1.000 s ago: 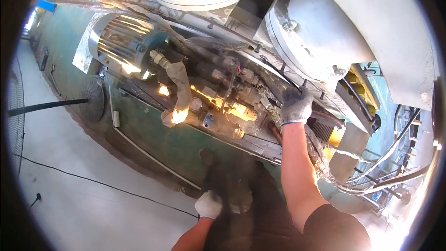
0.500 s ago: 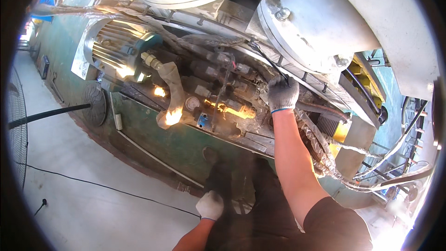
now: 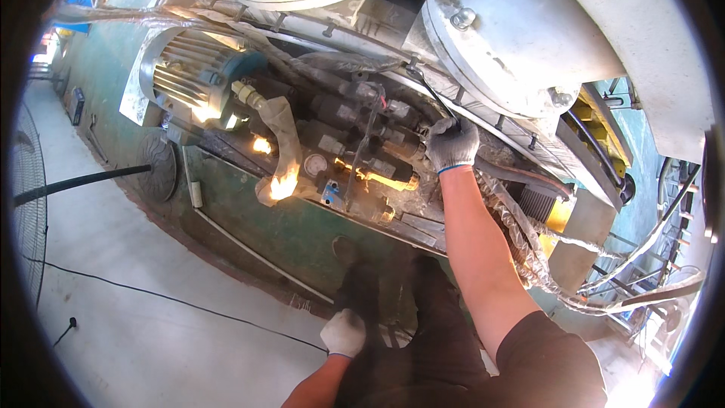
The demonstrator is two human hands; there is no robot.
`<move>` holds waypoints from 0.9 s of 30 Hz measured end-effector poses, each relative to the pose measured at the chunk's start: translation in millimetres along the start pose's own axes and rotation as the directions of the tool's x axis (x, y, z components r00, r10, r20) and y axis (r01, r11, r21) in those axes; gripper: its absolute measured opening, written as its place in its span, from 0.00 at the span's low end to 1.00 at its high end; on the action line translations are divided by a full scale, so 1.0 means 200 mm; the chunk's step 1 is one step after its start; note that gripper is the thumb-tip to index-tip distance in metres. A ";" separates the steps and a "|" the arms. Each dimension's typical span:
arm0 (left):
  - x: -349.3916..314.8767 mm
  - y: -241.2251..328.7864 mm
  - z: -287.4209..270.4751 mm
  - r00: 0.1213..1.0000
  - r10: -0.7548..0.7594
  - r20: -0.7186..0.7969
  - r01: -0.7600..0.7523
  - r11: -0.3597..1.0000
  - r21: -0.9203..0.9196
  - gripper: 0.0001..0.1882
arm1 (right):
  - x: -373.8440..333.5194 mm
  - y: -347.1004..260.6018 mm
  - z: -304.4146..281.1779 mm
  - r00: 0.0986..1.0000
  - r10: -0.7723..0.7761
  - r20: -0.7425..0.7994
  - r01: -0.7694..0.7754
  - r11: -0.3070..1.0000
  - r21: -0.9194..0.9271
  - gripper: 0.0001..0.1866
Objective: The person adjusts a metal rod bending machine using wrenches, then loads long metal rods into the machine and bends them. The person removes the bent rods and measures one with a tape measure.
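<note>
On my feed I count one dark tool point(image 3: 433, 94) at one o'clock, the right hand point(image 3: 453, 144) at two curled round it; the left hand point(image 3: 344, 333), six, grip I can't tell; one motor point(image 3: 195, 74), ten.

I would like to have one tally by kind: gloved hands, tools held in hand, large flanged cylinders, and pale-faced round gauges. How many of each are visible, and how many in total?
Gloved hands: 2 (left hand, right hand)
Dark slender tool, in the right hand: 1
Large flanged cylinders, one partly cut off: 2
Pale-faced round gauge: 1
Total: 6
</note>
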State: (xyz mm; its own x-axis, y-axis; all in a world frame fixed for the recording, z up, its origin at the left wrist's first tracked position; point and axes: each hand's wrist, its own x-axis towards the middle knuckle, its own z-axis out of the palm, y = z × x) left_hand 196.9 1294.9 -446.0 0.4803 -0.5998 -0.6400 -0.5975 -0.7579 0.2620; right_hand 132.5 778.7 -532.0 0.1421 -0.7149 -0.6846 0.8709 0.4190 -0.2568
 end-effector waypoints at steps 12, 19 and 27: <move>0.00 0.00 0.03 0.993 0.075 -0.094 -0.074 0.997 0.005 0.10 | -0.08 -0.04 0.08 0.995 -0.088 -0.054 0.087 0.996 -0.025 0.10; 0.01 0.05 -0.03 0.998 -0.020 0.056 0.019 1.000 0.010 0.14 | -0.67 0.09 0.63 0.711 -0.668 0.219 0.620 0.448 -0.644 0.10; -0.05 0.04 0.01 1.000 0.010 0.012 -0.011 0.998 0.064 0.15 | -0.66 0.33 1.08 0.017 -0.070 0.997 0.810 -0.584 -0.054 0.12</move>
State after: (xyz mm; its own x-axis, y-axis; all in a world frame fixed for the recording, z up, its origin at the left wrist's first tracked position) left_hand 185.4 1295.2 -439.1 0.4662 -0.6043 -0.6461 -0.6425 -0.7333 0.2223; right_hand 272.6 779.0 -311.4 0.4109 -0.5993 0.6870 -0.4192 -0.7934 -0.4414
